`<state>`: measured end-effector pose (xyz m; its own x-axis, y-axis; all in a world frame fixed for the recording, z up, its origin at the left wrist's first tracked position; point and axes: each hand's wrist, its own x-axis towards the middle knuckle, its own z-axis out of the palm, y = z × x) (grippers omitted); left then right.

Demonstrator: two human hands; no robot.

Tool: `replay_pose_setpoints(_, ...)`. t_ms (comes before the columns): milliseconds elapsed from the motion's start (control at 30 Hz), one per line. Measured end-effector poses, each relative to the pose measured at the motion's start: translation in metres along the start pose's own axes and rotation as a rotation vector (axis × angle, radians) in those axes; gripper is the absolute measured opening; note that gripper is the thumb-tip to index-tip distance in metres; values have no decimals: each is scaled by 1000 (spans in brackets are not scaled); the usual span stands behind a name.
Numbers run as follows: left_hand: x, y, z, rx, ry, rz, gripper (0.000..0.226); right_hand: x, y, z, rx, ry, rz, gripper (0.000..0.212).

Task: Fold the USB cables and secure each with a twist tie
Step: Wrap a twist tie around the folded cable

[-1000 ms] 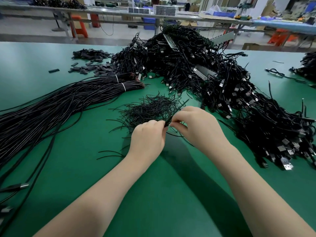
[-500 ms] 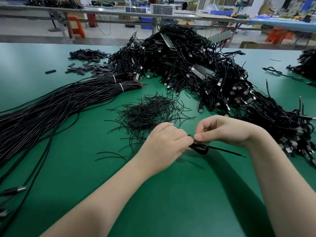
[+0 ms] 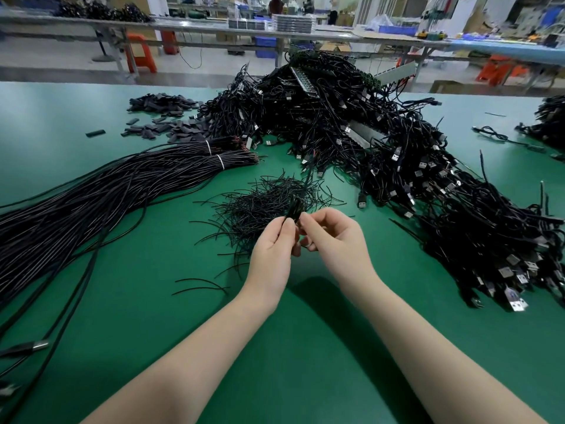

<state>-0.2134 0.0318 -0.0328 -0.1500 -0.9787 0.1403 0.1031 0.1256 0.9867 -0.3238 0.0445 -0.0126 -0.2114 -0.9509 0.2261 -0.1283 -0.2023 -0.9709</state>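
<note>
A small folded black USB cable point(image 3: 295, 209) stands upright between my two hands, above the green table point(image 3: 305, 347). My left hand point(image 3: 272, 252) grips its lower end with curled fingers. My right hand point(image 3: 333, 237) pinches it from the right with thumb and forefinger. Just behind my hands lies a loose heap of thin black twist ties point(image 3: 269, 203). A twist tie on the held cable cannot be made out.
A long bundle of straight black cables point(image 3: 91, 206) stretches across the left. A large pile of folded USB cables point(image 3: 397, 166) fills the back and right. Small black flat pieces point(image 3: 162, 117) lie at the back left. Workbenches and orange stools stand beyond.
Both hands have lifted and turned the folded cable from lying sideways to upright. The long loose end that stuck out to the right is no longer seen.
</note>
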Motion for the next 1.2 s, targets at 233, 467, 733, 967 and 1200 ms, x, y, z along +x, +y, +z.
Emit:
replay_pose_setpoints(233, 7, -3, -6, -74, -78, -54, 37, 5, -4, -14, 19, -142, 69, 16)
replay_pose_setpoints(467, 6, -4, -8, -111, -170, -54, 37, 9, -5, -20, 221, -234, 260, 26)
replay_pose_setpoints(733, 6, -2, -9, -61, -145, -29, 36, 5, -5, -13, 232, -166, 165, 7)
replay_pose_setpoints(967, 3, -2, 0, 24, -20, -58, 15, 1, -1, -7, 151, -72, 69, 12)
replay_pose_setpoints(1200, 4, 1, -4, 146, 41, 37, 7, 6, 4, -12, -110, -30, 22, 15)
